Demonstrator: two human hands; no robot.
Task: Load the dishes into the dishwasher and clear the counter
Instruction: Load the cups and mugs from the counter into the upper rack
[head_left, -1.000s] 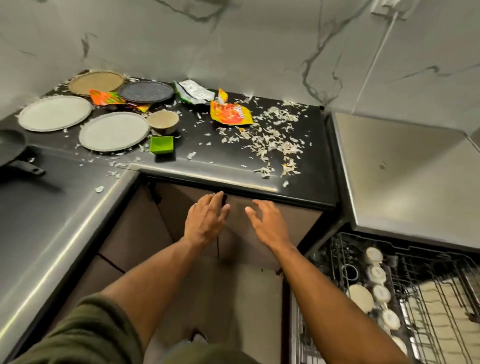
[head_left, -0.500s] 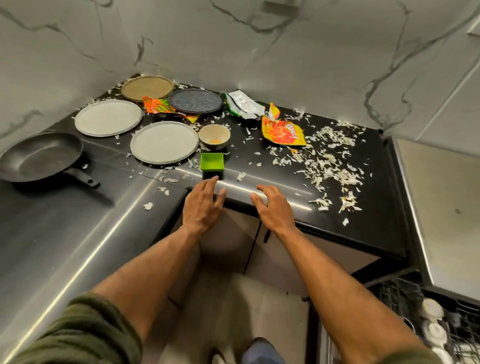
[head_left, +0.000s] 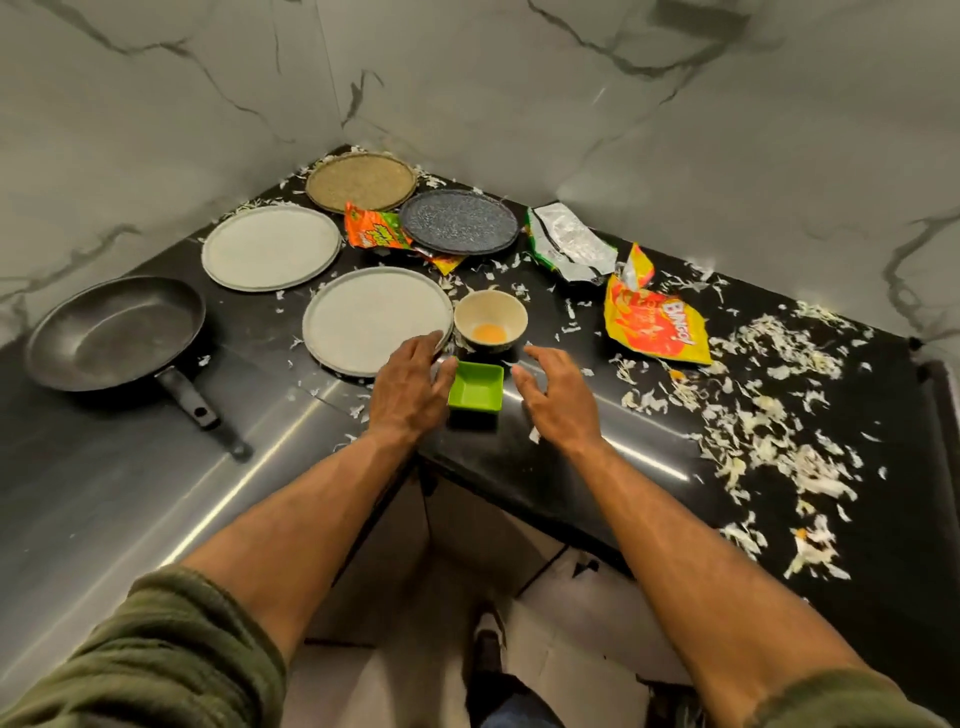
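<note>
A small square glossy green plastic dish (head_left: 476, 386) sat near the front edge of the polished black stone bench (head_left: 649, 467), directly between the two hands. The left hand (head_left: 410, 387) hovered with loosely spread fingers at the dish's left side, overlapping the rim of a round matte grey plate (head_left: 371, 317); whether it touched either was unclear. The right hand (head_left: 553, 397) was spread wide just right of the dish, holding nothing, below a round cream bowl (head_left: 491, 322) with orange residue.

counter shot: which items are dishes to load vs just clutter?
Dishes to load: green square dish, small bowl, two pale plates, dark speckled plate, tan woven-look plate, frying pan.

Clutter to clear: yellow snack bag, orange wrapper, silver-lined wrapper, white shreds.
</note>
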